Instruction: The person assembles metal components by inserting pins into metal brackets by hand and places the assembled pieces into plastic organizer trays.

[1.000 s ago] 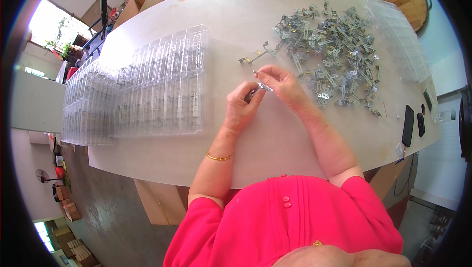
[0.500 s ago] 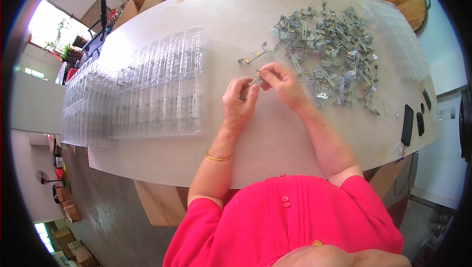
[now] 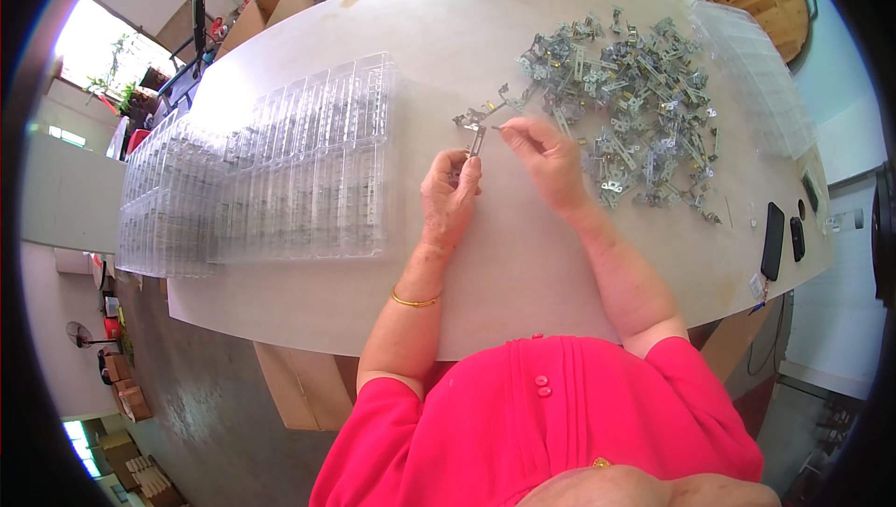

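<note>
Broadly, a pale surface (image 3: 532, 288) is carrying clear compartmented trays (image 3: 385, 157) at left and a heap of metal parts (image 3: 644, 97) at right. Between them, the left hand (image 3: 448, 197) is pinching a slotted metal bracket (image 3: 478, 140), its far end jutting clear, while the right hand (image 3: 553, 164) is also pinching, holding a thin piece (image 3: 496, 127), too small to identify, just beside the bracket.

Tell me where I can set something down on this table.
Bare patches of the table: between the left forearm and right forearm; between the left hand and left-side plastic trays; and beyond, between those trays and the metal parts pile.
Crowded: the right side, with the pile, clear trays and black items.
</note>
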Demonstrator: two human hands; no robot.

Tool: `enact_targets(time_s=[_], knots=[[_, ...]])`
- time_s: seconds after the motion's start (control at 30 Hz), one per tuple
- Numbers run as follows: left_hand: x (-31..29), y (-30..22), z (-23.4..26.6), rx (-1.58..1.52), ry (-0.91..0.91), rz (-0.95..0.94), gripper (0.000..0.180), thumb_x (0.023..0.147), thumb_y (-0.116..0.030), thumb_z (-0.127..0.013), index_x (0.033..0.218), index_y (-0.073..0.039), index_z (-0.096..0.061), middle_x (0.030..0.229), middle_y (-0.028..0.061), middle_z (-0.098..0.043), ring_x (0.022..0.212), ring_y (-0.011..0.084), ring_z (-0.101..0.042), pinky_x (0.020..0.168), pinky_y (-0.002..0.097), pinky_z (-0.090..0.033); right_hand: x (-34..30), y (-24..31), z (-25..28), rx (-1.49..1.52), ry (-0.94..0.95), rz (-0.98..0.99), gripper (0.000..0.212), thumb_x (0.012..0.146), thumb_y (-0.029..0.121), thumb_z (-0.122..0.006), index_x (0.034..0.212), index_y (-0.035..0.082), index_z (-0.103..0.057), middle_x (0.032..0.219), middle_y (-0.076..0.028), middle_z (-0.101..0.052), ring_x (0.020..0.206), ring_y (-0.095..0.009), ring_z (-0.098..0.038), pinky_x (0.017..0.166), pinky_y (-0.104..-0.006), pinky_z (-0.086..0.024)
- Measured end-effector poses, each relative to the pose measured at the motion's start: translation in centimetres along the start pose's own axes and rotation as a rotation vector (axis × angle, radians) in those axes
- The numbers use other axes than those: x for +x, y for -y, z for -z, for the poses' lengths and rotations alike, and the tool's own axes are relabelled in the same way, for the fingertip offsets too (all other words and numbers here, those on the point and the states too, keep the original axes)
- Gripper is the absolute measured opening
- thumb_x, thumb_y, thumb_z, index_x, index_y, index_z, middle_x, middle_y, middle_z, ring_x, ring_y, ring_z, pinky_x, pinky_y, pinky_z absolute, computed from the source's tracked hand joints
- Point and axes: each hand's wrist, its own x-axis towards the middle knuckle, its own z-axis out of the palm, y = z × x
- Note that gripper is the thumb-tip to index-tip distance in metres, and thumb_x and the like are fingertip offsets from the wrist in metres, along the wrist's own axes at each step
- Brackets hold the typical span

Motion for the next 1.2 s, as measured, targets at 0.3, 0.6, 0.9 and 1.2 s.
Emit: enact_targets(time_s=[0.3, 0.6, 0.9, 1.2], knots=[[0.2, 1.2, -0.2, 0.102, -0.095, -0.123, 0.02, 0.092, -0.012, -0.071, 0.105, -0.001, -0.061, 0.084, 0.0006, -0.062, 0.067, 0.0054, -0.055, 0.059, 0.0207, -0.048, -0.7, 0.8, -0.9, -0.194, 0.036, 0.175, 0.008, 0.091, 0.007, -0.064, 0.098, 0.006, -0.068, 0.085, -0.014, -0.068, 0.072, -0.031, -0.066, 0.059, -0.0371, -0.051], [-0.1, 0.4, -0.6, 0.281, -0.095, -0.241, 0.023, 0.088, -0.011, -0.075, 0.104, -0.002, -0.062, 0.082, 0.0011, -0.062, 0.069, 0.0067, -0.055, 0.063, 0.0235, -0.049, -0.9, 0.9, -0.5, -0.308, 0.068, 0.213, 0.006, 0.089, 0.008, -0.064, 0.094, 0.008, -0.065, 0.082, -0.013, -0.067, 0.071, -0.034, -0.065, 0.06, -0.0392, -0.05], [-0.1, 0.6, -0.5, 0.318, -0.126, -0.259, 0.021, 0.088, -0.01, -0.074, 0.103, -0.002, -0.062, 0.082, 0.0045, -0.065, 0.069, 0.0087, -0.056, 0.063, 0.0249, -0.049, -0.8, 0.8, -0.1, -0.309, 0.182, 0.212, 0.002, 0.089, 0.008, -0.064, 0.09, 0.008, -0.062, 0.077, -0.013, -0.066, 0.068, -0.033, -0.064, 0.057, -0.0393, -0.049], [0.0, -0.5, 0.1, 0.488, -0.167, -0.33, 0.017, 0.089, -0.015, -0.068, 0.083, 0.001, -0.066, 0.073, 0.0076, -0.057, 0.065, 0.0155, -0.054, 0.06, 0.0305, -0.046, -1.1, -0.8, -0.4, -0.065, 0.059, -0.033, 0.005, 0.094, 0.009, -0.063, 0.094, 0.005, -0.062, 0.064, -0.009, -0.06, 0.054, -0.015, -0.056, 0.051, -0.031, -0.043]])
